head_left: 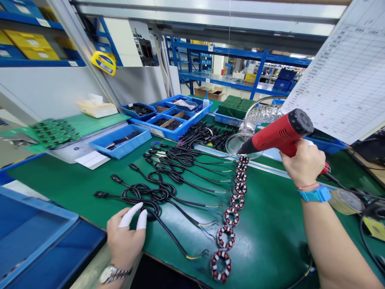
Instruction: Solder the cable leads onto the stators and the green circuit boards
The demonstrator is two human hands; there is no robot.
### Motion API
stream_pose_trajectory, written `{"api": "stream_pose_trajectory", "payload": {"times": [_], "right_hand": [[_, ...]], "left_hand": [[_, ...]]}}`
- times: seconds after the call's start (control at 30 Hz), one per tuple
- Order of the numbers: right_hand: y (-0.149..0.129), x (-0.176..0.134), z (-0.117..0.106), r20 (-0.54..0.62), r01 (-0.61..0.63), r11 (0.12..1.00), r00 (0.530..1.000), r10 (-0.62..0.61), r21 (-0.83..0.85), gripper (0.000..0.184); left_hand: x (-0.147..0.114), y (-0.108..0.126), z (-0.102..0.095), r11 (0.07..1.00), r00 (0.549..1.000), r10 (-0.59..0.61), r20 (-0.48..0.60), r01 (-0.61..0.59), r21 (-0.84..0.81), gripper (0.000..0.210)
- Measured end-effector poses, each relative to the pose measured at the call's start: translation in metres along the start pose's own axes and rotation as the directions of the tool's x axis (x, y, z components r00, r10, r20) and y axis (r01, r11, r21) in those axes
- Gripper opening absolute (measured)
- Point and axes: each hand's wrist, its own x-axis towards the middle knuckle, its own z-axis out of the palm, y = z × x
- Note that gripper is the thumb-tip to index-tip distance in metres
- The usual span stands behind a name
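Observation:
My right hand (305,162) grips a red heat gun (275,134), its dark nozzle pointing down-left over the far end of a row of small ring-shaped motor stators (226,237). Each stator has copper windings and white teeth. Beside the row lie several black cables (171,208), coiled, with plugs at the left and thin coloured wire ends near the stators. My left hand (126,230), with white finger cots on two fingers, hovers at the nearest cable coil (147,206). Its thumb and finger are apart, and nothing shows between them.
Blue divided trays (171,130) of black parts stand at the back, near a green stack (236,106). A clear hood (243,144) on a silver duct sits behind the stators. A paper chart (339,72) hangs at right. A blue bin (36,233) is at left.

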Motion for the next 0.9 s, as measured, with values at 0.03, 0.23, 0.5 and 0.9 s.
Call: {"api": "stream_pose_trajectory", "payload": {"times": [0.03,0.23,0.5,0.9], "right_hand": [[0.000,0.000,0.000,0.000,-0.002,1.000,1.000,0.002,0.002,0.037],[-0.005,0.000,-0.002,-0.020,-0.044,0.998,0.999,0.043,-0.038,0.039],[-0.009,-0.002,-0.010,0.007,-0.072,0.995,0.997,0.072,-0.073,0.038],[-0.010,-0.002,-0.010,0.054,-0.100,0.994,0.993,0.102,-0.036,0.036]], "left_hand": [[0.008,0.007,-0.001,0.998,0.998,0.055,0.000,-0.055,-0.028,0.031],[0.075,0.096,0.042,0.926,0.770,0.375,0.516,-0.291,-0.239,0.037],[0.091,0.207,0.167,0.929,0.473,0.368,0.800,-0.225,-0.294,0.025],[0.087,0.221,0.200,0.900,0.496,0.432,0.754,-0.291,-0.324,0.041]]}}
